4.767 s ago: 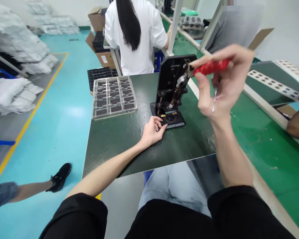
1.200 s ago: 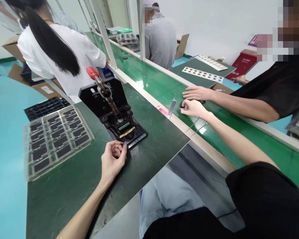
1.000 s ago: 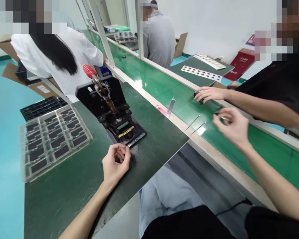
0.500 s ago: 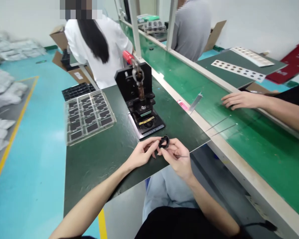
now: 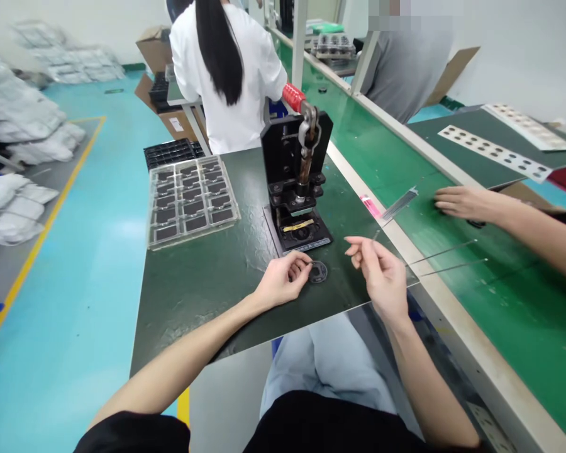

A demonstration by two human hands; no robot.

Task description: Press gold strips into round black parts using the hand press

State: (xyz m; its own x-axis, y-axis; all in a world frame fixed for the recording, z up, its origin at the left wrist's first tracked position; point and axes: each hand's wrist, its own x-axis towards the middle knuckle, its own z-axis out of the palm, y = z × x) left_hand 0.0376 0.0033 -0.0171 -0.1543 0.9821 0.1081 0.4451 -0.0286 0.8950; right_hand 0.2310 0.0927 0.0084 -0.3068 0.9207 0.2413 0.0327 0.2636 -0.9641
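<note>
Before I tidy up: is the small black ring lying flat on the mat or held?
Lying flat: the black ring rests on the green mat, just clear of the left hand.

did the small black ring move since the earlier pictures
Yes: held up earlier, the ring now lies lower, on the dark green mat, just in front of the black press base.

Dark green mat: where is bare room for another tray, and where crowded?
Bare mat lies between the clear plastic tray and the left hand, and between the black press and the mat's right edge. Crowded: around the black ring, beside the right hand.
</note>
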